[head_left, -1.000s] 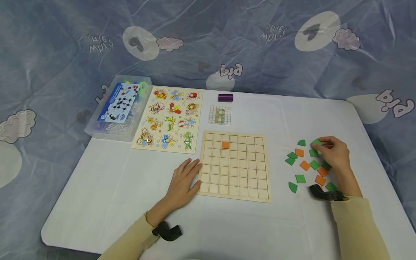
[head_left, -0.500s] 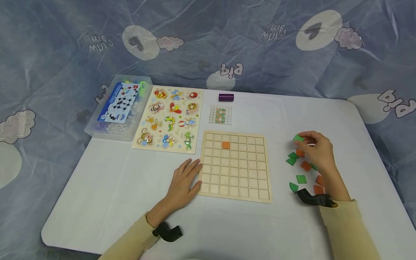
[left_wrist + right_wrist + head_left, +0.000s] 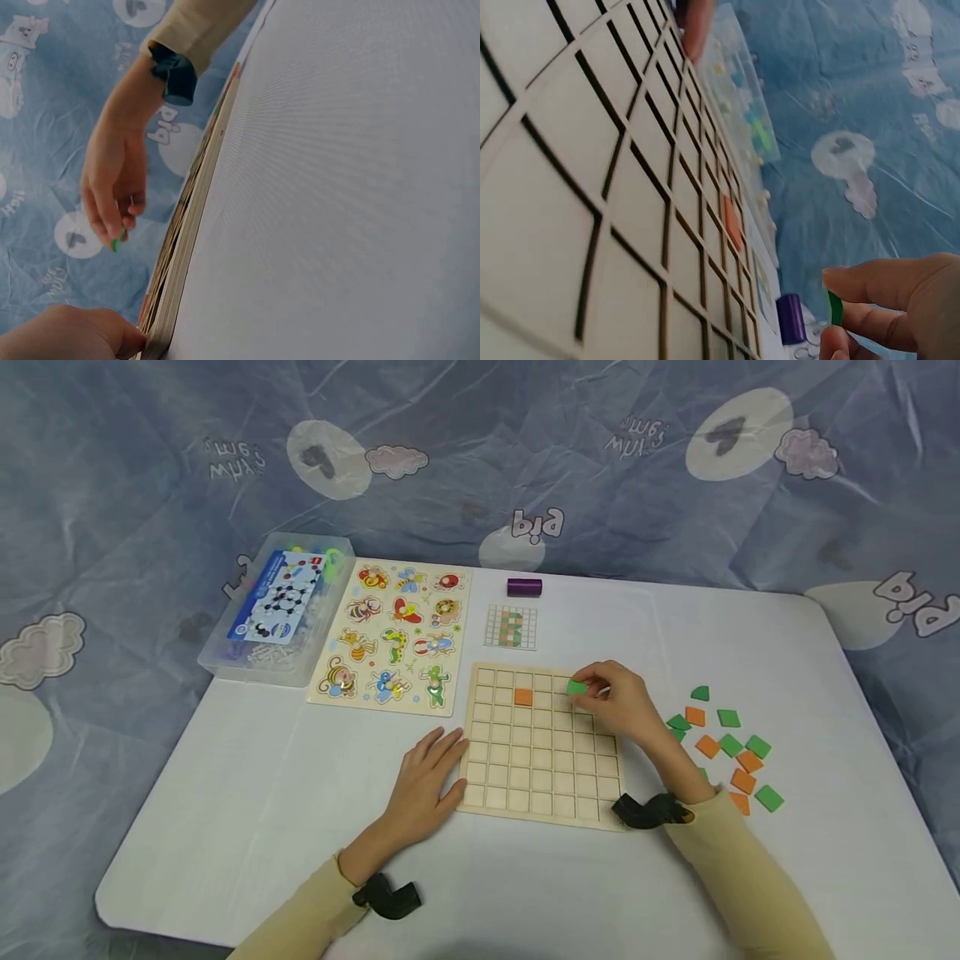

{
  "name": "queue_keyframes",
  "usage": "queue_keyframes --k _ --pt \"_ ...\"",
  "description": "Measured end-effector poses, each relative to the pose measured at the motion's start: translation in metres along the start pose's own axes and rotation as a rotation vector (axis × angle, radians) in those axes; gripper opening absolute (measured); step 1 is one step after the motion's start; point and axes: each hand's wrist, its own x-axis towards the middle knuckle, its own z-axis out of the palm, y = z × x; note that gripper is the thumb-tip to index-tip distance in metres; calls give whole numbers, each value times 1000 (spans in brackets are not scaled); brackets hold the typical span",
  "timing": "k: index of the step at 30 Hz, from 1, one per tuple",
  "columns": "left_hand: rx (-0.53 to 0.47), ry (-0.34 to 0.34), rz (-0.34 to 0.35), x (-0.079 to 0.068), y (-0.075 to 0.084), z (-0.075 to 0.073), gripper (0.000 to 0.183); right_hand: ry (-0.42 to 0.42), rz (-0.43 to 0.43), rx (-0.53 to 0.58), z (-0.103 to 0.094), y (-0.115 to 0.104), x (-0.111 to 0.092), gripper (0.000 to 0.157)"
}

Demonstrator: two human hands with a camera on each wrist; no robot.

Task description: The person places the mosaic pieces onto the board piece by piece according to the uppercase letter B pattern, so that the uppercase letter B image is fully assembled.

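My right hand point(image 3: 618, 700) pinches a small green tile point(image 3: 576, 687) between thumb and fingertips, above the upper right of a wooden grid board point(image 3: 528, 760). In the right wrist view the green tile point(image 3: 835, 306) appears edge-on and apart from the board; fingers hide part of its outline. One orange square tile point(image 3: 523, 697) lies in a cell of the second row. My left hand point(image 3: 427, 785) rests flat against the board's left edge, fingers extended. Its thumb point(image 3: 124, 334) touches the board's side in the left wrist view.
Loose green tiles point(image 3: 728, 718) and orange tiles point(image 3: 707, 746) lie scattered right of the board, partly behind the right forearm. Beyond the board are a small pattern card point(image 3: 512, 627) and a purple cylinder point(image 3: 524, 587). An insect puzzle board point(image 3: 390, 639) and a clear plastic box point(image 3: 273, 606) stand left.
My right hand has picked a green tile from the scattered pieces and carried it left, over the board. The left hand stays in place at the board's edge.
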Motion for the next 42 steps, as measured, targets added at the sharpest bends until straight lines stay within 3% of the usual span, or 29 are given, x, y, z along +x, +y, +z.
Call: queue_keyframes --k 8,20,35,42 --pt "2 2 5 0 0 0 50 -102 -6 -39 27 -7 17 25" --pt "-11 2 5 -2 0 0 50 -146 -3 -82 41 -9 21 21" --pt "-2 19 17 -1 0 1 50 -154 -4 -115 41 -14 21 24" --pt "-6 24 17 -1 0 1 49 -121 -13 -47 24 -21 11 36"
